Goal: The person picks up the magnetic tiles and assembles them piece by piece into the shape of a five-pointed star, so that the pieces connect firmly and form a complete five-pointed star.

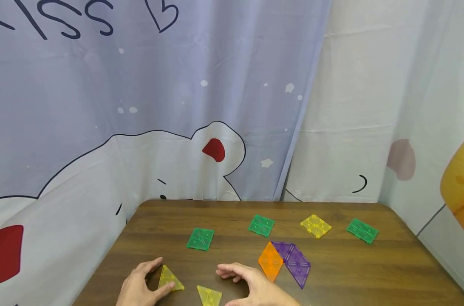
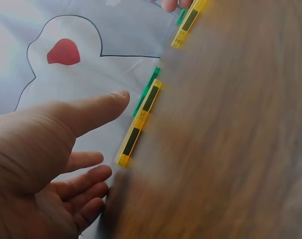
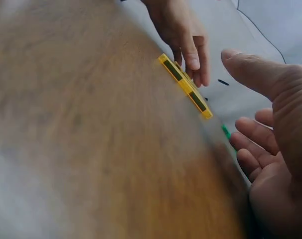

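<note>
A translucent yellow triangle tile (image 1: 168, 275) lies flat on the wooden table, between the thumb and fingers of my left hand (image 1: 139, 285). The thumb overlaps the tile's right corner in the head view, and the hand's fingers are loosely spread. Just to the right lies a second yellow triangle tile (image 1: 209, 295), partly cut off by the bottom of the head view. My right hand (image 1: 256, 285) is to the right of that tile, fingers relaxed and slightly bent, thumb apart, holding nothing. The left wrist view shows one yellow tile (image 2: 141, 122) edge-on beside the left thumb.
Right of centre, an orange diamond shape (image 1: 271, 261) adjoins purple tiles (image 1: 297, 265). Farther back lie a green tile (image 1: 200, 239), a second green tile (image 1: 261, 225), a yellow tile (image 1: 316, 226) and a third green tile (image 1: 362, 230). A printed curtain (image 1: 216, 85) hangs behind the table (image 1: 350, 272).
</note>
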Motion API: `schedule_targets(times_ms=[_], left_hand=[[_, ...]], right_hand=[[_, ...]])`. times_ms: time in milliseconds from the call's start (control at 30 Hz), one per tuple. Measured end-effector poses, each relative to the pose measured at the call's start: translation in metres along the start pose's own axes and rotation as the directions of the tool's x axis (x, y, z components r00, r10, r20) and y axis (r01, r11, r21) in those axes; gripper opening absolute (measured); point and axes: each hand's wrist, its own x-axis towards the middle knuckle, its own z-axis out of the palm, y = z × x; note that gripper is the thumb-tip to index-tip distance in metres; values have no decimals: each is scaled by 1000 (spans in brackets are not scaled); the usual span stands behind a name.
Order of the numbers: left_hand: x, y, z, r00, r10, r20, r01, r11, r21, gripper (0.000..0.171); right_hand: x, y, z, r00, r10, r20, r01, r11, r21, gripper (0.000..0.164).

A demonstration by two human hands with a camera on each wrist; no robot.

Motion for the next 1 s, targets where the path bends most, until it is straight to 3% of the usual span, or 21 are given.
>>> schedule_targets(times_ms=[267, 400, 700, 1000], left_hand=[[4, -1, 6, 999, -37, 1, 37, 999, 22, 84], [4, -1, 9, 999, -43, -11, 44, 999, 29, 82], [6, -4, 8, 998, -53, 36, 52, 998, 20, 81], [7, -5, 11, 996, -30, 81, 31, 999, -18, 78]], right_hand=[[1, 2, -3, 998, 17, 63, -4, 978, -208, 72], [4, 3, 1, 995, -25, 94, 52, 953, -298, 70], [11, 4, 10, 989, -83, 121, 122, 924, -363, 54], [15, -4, 21, 998, 29, 46, -9, 919, -394, 47]])
